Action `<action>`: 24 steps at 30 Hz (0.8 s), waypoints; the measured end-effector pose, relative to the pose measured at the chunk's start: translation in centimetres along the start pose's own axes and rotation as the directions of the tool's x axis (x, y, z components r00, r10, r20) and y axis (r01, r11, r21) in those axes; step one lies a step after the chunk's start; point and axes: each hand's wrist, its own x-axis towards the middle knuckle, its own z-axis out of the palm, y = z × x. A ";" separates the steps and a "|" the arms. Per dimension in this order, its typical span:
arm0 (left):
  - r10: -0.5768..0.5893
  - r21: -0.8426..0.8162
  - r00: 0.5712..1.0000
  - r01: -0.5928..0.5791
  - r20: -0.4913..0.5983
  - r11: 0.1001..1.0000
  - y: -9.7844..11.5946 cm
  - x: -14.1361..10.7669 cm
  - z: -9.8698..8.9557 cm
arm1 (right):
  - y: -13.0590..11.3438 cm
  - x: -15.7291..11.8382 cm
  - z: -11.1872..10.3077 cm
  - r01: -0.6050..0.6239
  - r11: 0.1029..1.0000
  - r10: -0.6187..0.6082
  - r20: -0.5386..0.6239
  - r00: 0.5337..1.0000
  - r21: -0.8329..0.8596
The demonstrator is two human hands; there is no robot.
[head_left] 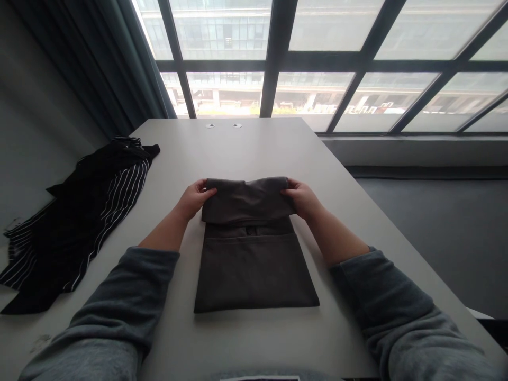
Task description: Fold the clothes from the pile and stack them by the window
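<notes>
A dark grey folded cloth (254, 272) lies in the middle of the white table, its lower part flat and roughly rectangular. Its far end is folded over into a band held between both hands. My left hand (195, 199) pinches the band's upper left corner, thumb on top. At the upper right corner, my right hand (302, 198) grips the same cloth, with the thumb over the edge. The fingertips behind the cloth are hidden. A small dark slit shows between the band and the flat part.
Black clothing with white stripes (95, 211) lies heaped along the left side of the white table (254, 153). Two small round fittings sit near the table's far edge. Beyond are large windows (226, 90) and, at the left, a dark curtain (107, 63).
</notes>
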 end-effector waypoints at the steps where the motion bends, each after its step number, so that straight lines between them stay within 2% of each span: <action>1: 0.023 -0.001 1.000 -0.023 0.009 1.000 0.4 -0.1 -0.2 | -0.3 -0.2 -0.1 0.002 1.000 -0.002 0.013 1.000 -0.004; 4: 0.084 0.041 0.995 -0.086 0.051 0.995 1.8 -0.9 -1.0 | -1.4 -1.1 -0.4 0.050 0.997 -0.050 0.001 0.999 -0.055; 7: 0.128 0.132 0.988 -0.138 0.084 0.982 3.6 -2.8 -1.4 | -2.5 -3.1 -0.5 0.101 0.986 -0.103 -0.002 0.995 -0.133; 12: 0.234 0.312 0.965 -0.259 0.116 0.914 6.6 -9.0 -1.0 | -3.7 -9.1 -0.5 0.214 0.928 -0.216 0.026 0.976 -0.305; 15: 0.257 0.434 0.951 -0.308 0.174 0.847 7.9 -13.4 -0.6 | -3.8 -13.5 -0.6 0.281 0.876 -0.263 0.099 0.960 -0.392; 19: 0.274 0.554 0.904 -0.419 0.327 0.719 8.4 -18.2 -0.6 | -3.8 -18.5 -1.3 0.410 0.724 -0.324 0.250 0.912 -0.555; 24: 0.306 0.648 0.819 -0.573 0.486 0.503 6.8 -22.2 -0.4 | -2.5 -22.0 -2.4 0.588 0.476 -0.391 0.441 0.808 -0.654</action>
